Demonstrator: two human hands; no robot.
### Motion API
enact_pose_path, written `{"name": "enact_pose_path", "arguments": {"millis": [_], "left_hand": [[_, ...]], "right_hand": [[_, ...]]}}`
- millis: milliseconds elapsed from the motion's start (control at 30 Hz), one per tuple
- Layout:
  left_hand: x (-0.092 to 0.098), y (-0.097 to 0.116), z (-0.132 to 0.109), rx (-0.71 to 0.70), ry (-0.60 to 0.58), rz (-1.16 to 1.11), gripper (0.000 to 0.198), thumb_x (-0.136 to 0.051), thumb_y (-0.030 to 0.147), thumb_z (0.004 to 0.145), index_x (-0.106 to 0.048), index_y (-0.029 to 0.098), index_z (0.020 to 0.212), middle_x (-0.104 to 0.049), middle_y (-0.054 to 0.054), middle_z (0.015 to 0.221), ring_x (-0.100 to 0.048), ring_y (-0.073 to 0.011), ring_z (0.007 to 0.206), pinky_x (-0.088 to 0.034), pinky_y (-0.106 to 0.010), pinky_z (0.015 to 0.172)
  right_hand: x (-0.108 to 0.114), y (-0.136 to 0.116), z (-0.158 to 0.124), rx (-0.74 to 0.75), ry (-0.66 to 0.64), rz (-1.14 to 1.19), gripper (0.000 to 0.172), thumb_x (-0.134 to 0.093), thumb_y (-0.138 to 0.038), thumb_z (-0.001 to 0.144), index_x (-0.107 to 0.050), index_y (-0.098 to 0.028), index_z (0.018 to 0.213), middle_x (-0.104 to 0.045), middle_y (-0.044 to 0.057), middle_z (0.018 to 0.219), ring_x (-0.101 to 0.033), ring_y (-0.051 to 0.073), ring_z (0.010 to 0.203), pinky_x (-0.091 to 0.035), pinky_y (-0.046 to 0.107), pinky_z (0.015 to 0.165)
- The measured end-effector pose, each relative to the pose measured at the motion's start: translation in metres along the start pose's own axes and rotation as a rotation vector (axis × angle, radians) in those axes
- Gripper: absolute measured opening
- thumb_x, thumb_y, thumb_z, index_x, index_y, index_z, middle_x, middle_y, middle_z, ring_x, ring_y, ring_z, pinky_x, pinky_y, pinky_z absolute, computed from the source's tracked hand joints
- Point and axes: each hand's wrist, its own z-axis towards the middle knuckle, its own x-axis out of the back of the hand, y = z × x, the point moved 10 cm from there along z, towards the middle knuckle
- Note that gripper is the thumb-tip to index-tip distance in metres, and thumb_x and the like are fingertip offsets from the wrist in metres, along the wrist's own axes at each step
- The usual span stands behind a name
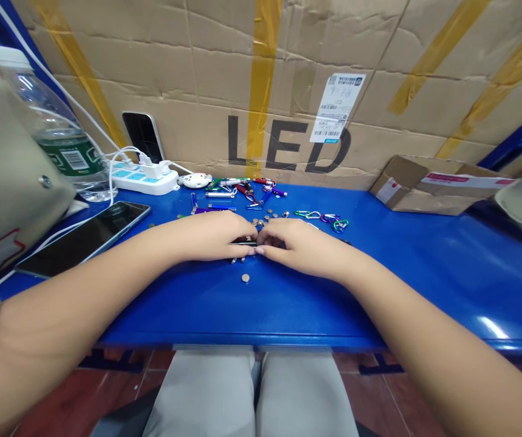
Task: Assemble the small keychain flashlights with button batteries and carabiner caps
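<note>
Your left hand and right hand pinch a black tube, back from the table edge; tabletop stretches widely rightward.

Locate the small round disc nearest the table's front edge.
Head view, lower middle: the disc lies on the blue table, on the near side of the left hand and right hand, closest to two metal pieces.

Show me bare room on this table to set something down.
Bare: the tabletop between the right forearm and the open carton; the front strip between the lone silver disc and the near edge. Crowded: beyond the hands, with small tubes, carabiners and discs; left, with the flat phone and power strip.
</note>
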Motion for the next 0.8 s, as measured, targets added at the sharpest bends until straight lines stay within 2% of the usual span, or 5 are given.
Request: {"name": "enact_pose_path", "arguments": {"millis": [467,800], "left_hand": [[-0.0006,-0.0008,0.0002,-0.003,0.000,-0.003,0.025,-0.050,0.034,0.089,-0.067,0.019,0.099,-0.070,-0.004,0.095,-0.062,-0.0167,0.082,-0.044,-0.024,0.073],[0.0036,-0.0030,0.0001,-0.005,0.063,-0.013,0.023,-0.054,0.037,0.086,-0.068,0.020,0.095,-0.070,-0.003,0.092,-0.063,-0.0161,0.081,-0.045,-0.024,0.077]], "right_hand": [[0.0006,-0.0007,-0.0003,0.006,0.006,0.000,0.015,-0.052,-0.027,0.088,-0.063,-0.017,0.086,-0.066,0.005,0.087,-0.057,0.016,0.078,-0.040,0.026,0.069],[0.0002,0.0000,0.0008,0.031,0.015,-0.029,0.015,-0.052,-0.026,0.088,-0.064,-0.018,0.086,-0.066,0.004,0.087,-0.057,0.016,0.078,-0.040,0.027,0.070]]}}
